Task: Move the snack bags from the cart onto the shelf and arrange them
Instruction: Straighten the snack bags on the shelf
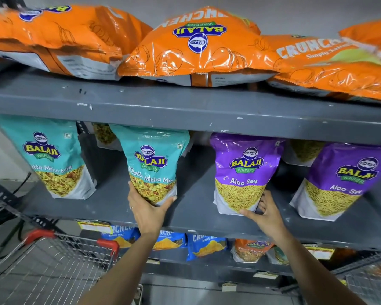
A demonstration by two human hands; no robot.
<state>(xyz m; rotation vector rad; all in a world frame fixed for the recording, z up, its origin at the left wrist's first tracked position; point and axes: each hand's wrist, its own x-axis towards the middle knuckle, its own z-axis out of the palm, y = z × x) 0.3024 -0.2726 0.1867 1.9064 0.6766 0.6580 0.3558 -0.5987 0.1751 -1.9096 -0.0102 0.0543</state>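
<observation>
On the grey middle shelf (194, 219) stand two teal Khatta Mitha Mix bags and two purple Aloo Sev bags. My left hand (147, 211) grips the bottom of the second teal bag (152, 159), which leans slightly. My right hand (266, 214) holds the lower right corner of the first purple Aloo Sev bag (244, 170), thumb in front and fingers behind. Another teal bag (51, 155) stands upright at the far left, and another purple bag (341, 179) at the far right. The wire cart (53, 265) with red corners sits at lower left and looks empty.
Large orange Crunchex bags (198, 47) lie flat on the top shelf. Blue and orange snack bags (205, 247) stand on the lower shelf. More bags stand behind the front row. A slotted metal upright (7, 199) runs along the left side.
</observation>
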